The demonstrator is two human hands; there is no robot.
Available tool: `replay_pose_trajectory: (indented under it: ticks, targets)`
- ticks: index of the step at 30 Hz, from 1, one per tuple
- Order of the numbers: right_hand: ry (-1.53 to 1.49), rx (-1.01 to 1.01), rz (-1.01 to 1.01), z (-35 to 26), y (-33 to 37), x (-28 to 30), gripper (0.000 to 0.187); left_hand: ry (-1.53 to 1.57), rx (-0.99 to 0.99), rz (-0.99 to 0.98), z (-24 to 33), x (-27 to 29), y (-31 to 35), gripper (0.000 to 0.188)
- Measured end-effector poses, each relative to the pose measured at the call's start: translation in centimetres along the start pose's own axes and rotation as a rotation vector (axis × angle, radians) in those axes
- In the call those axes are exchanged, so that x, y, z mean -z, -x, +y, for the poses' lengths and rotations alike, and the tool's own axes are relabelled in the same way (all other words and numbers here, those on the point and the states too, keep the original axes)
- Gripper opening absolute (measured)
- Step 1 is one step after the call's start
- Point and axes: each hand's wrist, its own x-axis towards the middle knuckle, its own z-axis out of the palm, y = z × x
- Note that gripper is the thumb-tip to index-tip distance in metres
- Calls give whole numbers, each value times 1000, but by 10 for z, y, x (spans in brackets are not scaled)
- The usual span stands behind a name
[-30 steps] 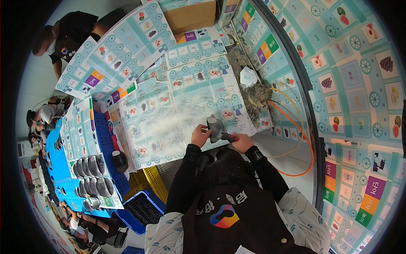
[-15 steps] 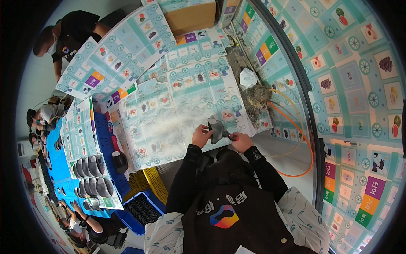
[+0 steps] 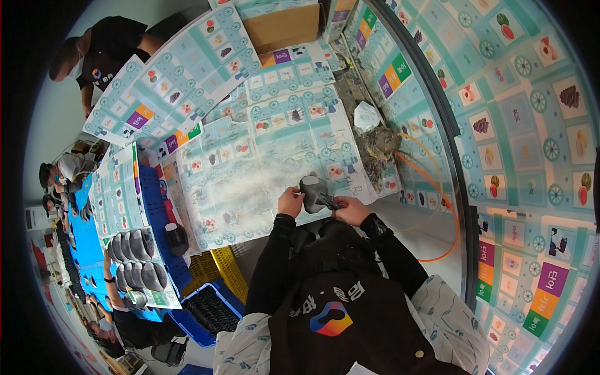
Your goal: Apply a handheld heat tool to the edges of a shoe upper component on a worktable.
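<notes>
A glossy dark grey, curved, hollow-looking piece [image 3: 312, 199] with a pale round end stands over the near edge of the paper-covered worktable. My left hand [image 3: 290, 202] is closed, its fingertips pinching the left side of this piece. My right hand [image 3: 353, 211] is closed round a small dark tool [image 3: 329, 202] with a bit of red on it. The tool's tip meets the right side of the piece; its exact kind cannot be made out.
Printed sheets with whitish dust cover the worktable [image 3: 275, 156]. A hose-connected, dusty fixture [image 3: 381, 142] and a crumpled white wad [image 3: 366, 115] lie right. Left stand similar grey pieces [image 3: 131, 245], a yellow crate [image 3: 231, 275] and a blue crate [image 3: 203, 294]. Other people work beyond.
The grey piece has turned and tilted, showing its pale end upward. My left hand has shifted slightly left, my right a little nearer the piece. A co-worker's arm now reaches toward the left-hand pieces.
</notes>
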Motion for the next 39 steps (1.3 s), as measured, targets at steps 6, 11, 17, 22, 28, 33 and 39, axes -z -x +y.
replay_pose_trajectory:
  ticks: [6, 11, 17, 22, 28, 33, 39]
  targets:
    - [12, -51, -26, -18, -28, -5, 40, -94, 22, -6, 2, 4, 0, 38]
    - [-44, -125, 53, -22, -43, -3, 44, 70, 130, -37, -11, 25, 7, 41]
    - [-214, -196, -125, -21, -49, 13, 43, 416, 294, -81, -23, 79, 36, 38]
    - [-43, -127, 78, -11, -58, 17, 28, 457, 375, -26, -22, 117, 64, 36]
    - [-69, -46, -218, -4, -66, 23, 22, 538, 448, 72, -25, 126, 85, 38]
    - [-10, -45, -56, 0, -69, 22, 18, 596, 455, 54, -26, 118, 88, 33]
    - [-26, -6, -123, -13, -60, 36, 29, 614, 473, 16, -22, 109, 85, 35]
